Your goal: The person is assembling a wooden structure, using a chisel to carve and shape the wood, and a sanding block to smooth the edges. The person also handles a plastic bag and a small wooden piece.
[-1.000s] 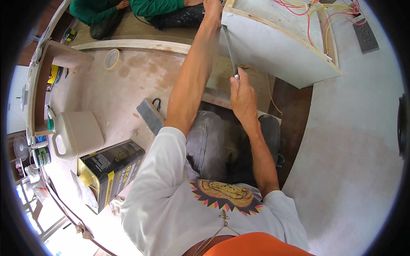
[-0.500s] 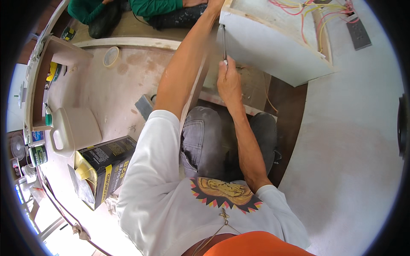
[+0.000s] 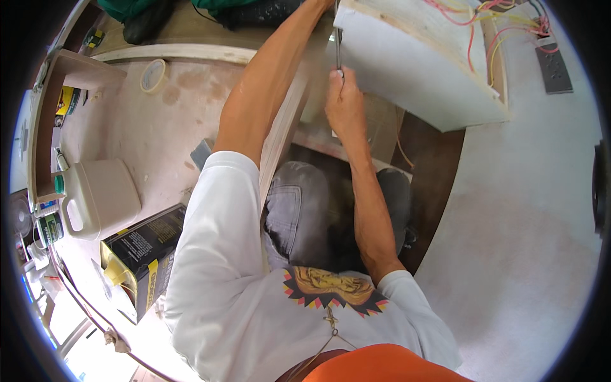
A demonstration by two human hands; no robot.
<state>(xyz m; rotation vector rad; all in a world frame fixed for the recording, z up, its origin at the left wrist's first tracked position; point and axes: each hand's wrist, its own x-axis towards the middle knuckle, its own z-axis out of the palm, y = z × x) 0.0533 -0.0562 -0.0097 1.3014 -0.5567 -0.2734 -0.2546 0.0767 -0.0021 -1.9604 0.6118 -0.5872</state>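
Observation:
My right hand [image 3: 345,108] is closed around a tool with a slim metal shaft [image 3: 338,54]; its grip is hidden in my fist. The shaft points away from me, its far end close against the left edge of a white-painted box [image 3: 407,70]. My left arm [image 3: 264,95] stretches forward to that box's far left corner. Only a bit of my left hand [image 3: 326,4] shows at the top edge, with its fingers out of sight.
On the dusty board [image 3: 127,127] at left are a tape roll [image 3: 154,76], a beige jug [image 3: 105,197] and a black-yellow tin [image 3: 143,248]. Loose wires [image 3: 493,25] hang over the box, near a dark socket plate [image 3: 554,69]. Another person's green-clothed arm [image 3: 127,7] shows at the back.
The view has shifted slightly, so the jug, tin and tape sit further left and the box further right. My right hand and the tool are a little further forward, still at the box's edge.

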